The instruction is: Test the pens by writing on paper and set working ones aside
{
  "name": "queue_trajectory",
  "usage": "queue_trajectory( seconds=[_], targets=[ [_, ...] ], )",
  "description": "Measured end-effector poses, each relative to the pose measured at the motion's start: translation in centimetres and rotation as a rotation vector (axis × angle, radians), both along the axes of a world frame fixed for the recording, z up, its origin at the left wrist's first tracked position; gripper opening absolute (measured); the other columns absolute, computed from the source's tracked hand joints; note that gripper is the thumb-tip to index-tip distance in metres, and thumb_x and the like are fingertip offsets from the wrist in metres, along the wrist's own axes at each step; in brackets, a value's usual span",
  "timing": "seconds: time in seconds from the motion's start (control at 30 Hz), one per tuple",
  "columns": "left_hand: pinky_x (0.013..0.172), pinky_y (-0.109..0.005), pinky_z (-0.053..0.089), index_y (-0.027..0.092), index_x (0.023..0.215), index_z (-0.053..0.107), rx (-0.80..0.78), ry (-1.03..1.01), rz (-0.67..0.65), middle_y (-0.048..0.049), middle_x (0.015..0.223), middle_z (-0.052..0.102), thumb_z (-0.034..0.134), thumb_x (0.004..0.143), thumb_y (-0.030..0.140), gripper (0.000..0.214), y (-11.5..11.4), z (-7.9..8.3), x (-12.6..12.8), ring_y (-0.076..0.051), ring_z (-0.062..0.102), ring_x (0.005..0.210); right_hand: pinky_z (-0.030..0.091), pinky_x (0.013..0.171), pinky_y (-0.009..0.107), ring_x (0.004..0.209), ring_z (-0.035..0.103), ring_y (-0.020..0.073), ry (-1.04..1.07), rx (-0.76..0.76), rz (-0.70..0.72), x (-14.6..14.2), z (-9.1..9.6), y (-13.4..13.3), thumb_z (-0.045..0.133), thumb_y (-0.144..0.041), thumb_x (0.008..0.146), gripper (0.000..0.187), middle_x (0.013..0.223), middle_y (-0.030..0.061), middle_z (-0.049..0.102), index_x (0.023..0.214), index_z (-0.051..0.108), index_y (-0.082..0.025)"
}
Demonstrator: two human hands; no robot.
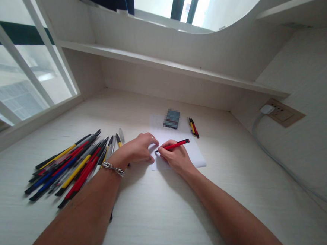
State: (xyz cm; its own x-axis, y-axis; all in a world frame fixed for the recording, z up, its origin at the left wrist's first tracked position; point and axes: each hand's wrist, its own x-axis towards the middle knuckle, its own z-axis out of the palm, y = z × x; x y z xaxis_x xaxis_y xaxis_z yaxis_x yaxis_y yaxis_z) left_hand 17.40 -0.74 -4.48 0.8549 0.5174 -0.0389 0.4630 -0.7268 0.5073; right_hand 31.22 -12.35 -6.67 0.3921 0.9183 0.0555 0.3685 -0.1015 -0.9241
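Observation:
A red pen [177, 144] with black ends is held in a writing grip by my right hand [177, 159], its tip at the left part of a white sheet of paper [195, 152]. My left hand [140, 147] rests at the sheet's left edge, thumb and fingers apart, with nothing held. To the left lies a big heap of pens [76, 162] in red, yellow, blue, black and clear; my left forearm partly covers it. A few pens, yellow and red with black, form a small group [194, 127] by the paper's right side.
A pixelated grey-blue item [171, 119] lies on the paper's far end. Behind, a shelf [176, 67] runs above the white desk [164, 219]. A barred window [22, 65] stands at left. On the right, a white cable [278, 163] hangs from a wall socket [286, 112].

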Motion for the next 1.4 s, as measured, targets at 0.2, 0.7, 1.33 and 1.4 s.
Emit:
queue_trajectory(
  seconds=[0.2, 0.7, 1.33, 1.4],
  targets=[
    [0.097, -0.036, 0.042, 0.024, 0.112, 0.067, -0.004, -0.001, 0.007, -0.0086, 0.124, 0.059, 0.078, 0.055, 0.026, 0.059, 0.1, -0.2, -0.1, -0.03, 0.052, 0.114, 0.037, 0.048, 0.024, 0.053, 0.053, 0.0125, -0.048, -0.022, 0.014, 0.2, -0.1, 0.1, 0.061, -0.03, 0.075, 0.012, 0.06, -0.0001, 0.063, 0.071, 0.063, -0.019],
    [0.089, -0.034, 0.047, 0.021, 0.112, 0.068, -0.037, -0.074, 0.04, -0.0085, 0.114, 0.067, 0.076, 0.059, 0.03, 0.054, 0.0, 0.0, 0.1, -0.028, 0.06, 0.105, 0.039, 0.047, 0.019, 0.058, 0.058, 0.0106, 0.599, 0.055, -0.059, 2.6, 1.3, -0.3, 0.071, -0.045, 0.074, 0.031, 0.071, 0.0041, 0.068, 0.086, 0.067, -0.016],
    [0.066, -0.027, 0.046, 0.019, 0.089, 0.072, -0.125, -0.472, 0.172, -0.0025, 0.082, 0.073, 0.061, 0.082, 0.035, 0.02, -2.0, -0.6, 2.5, -0.016, 0.064, 0.072, 0.041, 0.043, 0.017, 0.051, 0.053, 0.0085, 0.806, 0.198, -0.174, 7.1, 2.3, -2.4, 0.069, -0.052, 0.078, 0.038, 0.062, 0.0017, 0.062, 0.085, 0.064, -0.015],
    [0.066, -0.027, 0.045, 0.019, 0.089, 0.071, -0.119, -0.474, 0.185, -0.0024, 0.081, 0.073, 0.062, 0.082, 0.036, 0.021, -2.1, -0.6, 2.5, -0.016, 0.063, 0.071, 0.041, 0.043, 0.017, 0.05, 0.053, 0.0086, 0.807, 0.205, -0.197, 7.5, 2.4, -2.4, 0.064, -0.049, 0.083, 0.036, 0.062, 0.003, 0.062, 0.085, 0.065, -0.013]
  ],
)
